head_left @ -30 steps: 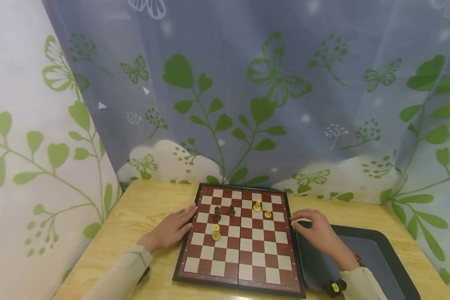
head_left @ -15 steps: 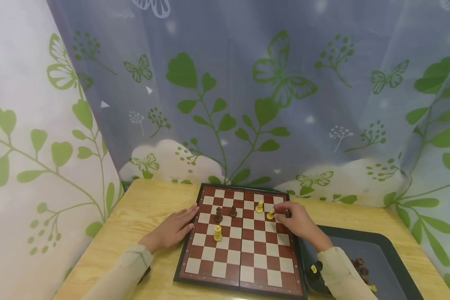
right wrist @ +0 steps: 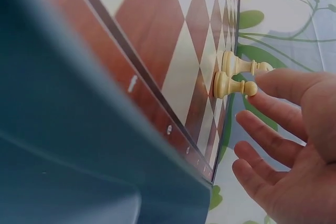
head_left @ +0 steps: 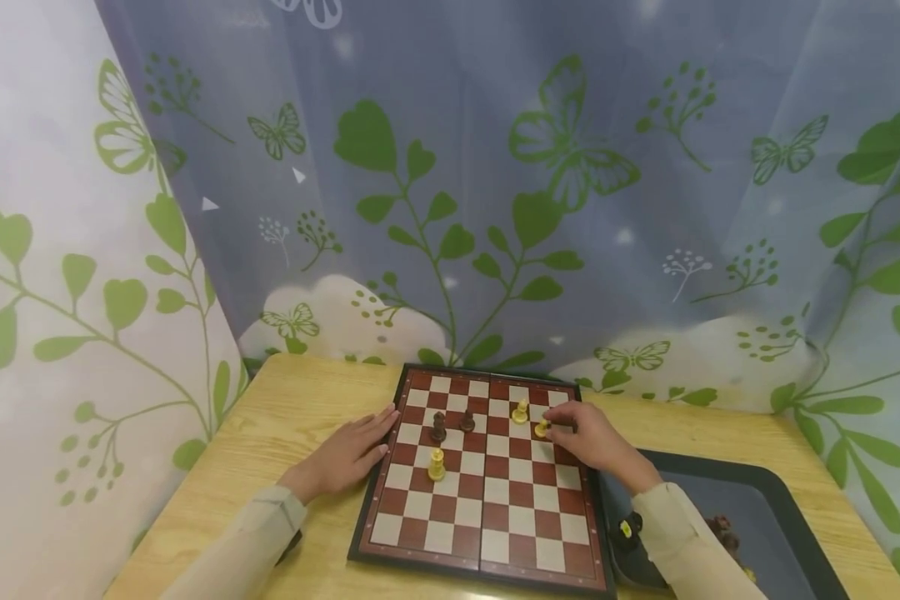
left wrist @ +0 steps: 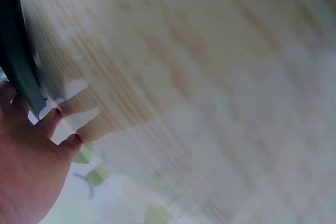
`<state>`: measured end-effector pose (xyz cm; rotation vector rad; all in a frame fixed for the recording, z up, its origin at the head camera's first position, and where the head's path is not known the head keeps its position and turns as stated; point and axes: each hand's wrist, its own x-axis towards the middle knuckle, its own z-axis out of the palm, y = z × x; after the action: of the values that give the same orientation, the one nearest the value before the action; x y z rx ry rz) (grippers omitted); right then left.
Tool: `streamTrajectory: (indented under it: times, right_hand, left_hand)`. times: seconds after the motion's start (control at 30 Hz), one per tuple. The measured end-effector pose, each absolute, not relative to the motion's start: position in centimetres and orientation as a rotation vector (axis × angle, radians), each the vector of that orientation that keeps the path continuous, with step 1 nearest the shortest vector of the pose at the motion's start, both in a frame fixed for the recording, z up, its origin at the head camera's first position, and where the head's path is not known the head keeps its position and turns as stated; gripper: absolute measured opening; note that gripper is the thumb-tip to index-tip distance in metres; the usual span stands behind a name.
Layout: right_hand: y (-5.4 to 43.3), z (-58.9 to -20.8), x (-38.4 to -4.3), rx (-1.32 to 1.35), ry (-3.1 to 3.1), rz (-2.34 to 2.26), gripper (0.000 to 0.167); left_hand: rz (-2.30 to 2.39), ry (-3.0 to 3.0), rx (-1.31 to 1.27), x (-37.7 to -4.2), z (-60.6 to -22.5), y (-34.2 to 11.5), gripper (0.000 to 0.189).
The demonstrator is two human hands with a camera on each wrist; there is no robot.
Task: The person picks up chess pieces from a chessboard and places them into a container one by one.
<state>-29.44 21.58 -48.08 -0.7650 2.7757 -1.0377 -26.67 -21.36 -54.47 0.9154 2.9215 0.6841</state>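
My right hand [head_left: 596,437] reaches over the far right of the chessboard [head_left: 521,517], thumb and index finger pinching the head of a pale yellow pawn [right wrist: 227,85]. The pawn's base is at the board surface in the right wrist view, its other fingers spread. Just beyond it stands a yellow bishop-like piece [head_left: 521,412]. My left hand [head_left: 341,454] lies flat on the table, fingertips at the board's left edge. A tall dark piece [head_left: 438,427], a shorter dark piece [head_left: 467,421] and a yellow tower-shaped piece [head_left: 437,465] stand on the left half.
A dark tray [head_left: 768,492] sits against the board's right side, partly under my right forearm. Several dark and yellow chess pieces [head_left: 723,533] lie in it. A patterned curtain [head_left: 450,208] hangs behind the wooden table [head_left: 292,396].
My right hand has moved left from the board's right edge onto the pawn, and its fingers have closed on it. The left hand stays in place.
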Motion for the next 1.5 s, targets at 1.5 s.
streamTrajectory:
  times: [1.5]
  right_hand:
    - [23.6,-46.3,-27.4,-0.665,2.993,-1.190,0.005]
  left_hand:
    - [0.673,2.978,1.016,-26.4,-54.4,-21.2,0.056]
